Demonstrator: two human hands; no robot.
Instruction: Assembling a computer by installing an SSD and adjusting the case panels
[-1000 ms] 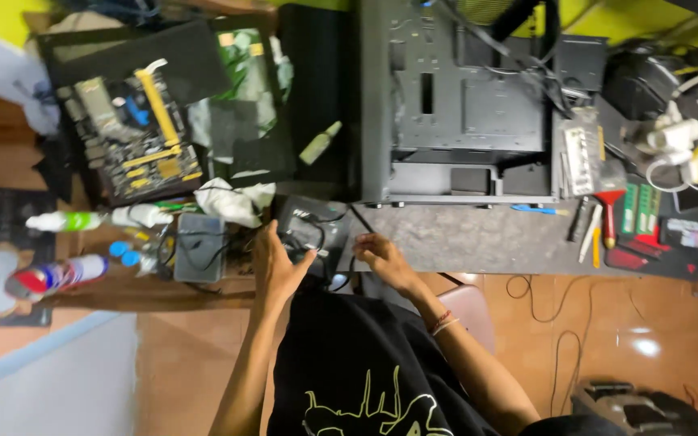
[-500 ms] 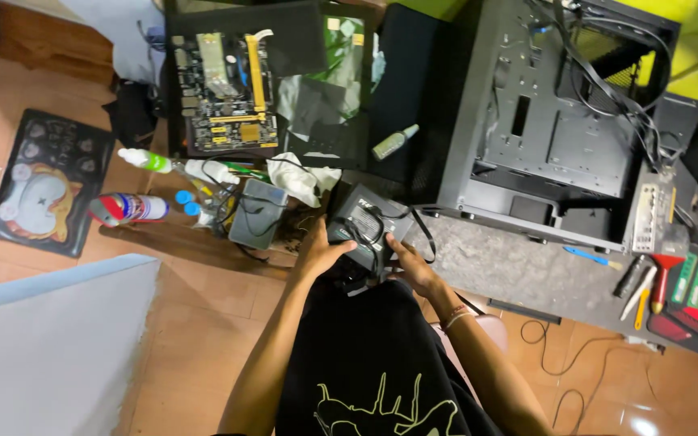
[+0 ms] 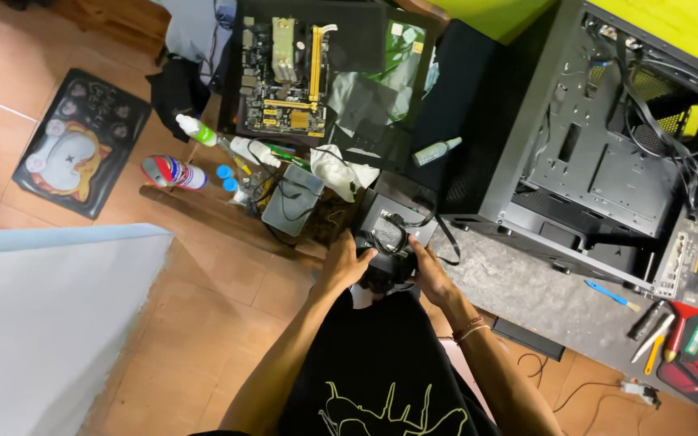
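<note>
The person wears a black short-sleeved T-shirt with a pale yellow line drawing printed on the chest, toward six o'clock in the head view. Both forearms are bare. A thin beaded bracelet, red and light-coloured, circles the right wrist at about four o'clock from the hands.

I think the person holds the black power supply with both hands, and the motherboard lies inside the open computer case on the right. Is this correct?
Not quite. Both the left hand and the right hand do hold the black power supply, but the motherboard is not inside the open computer case. The head view shows it lying outside the case, on a dark mat at the upper left.
</note>
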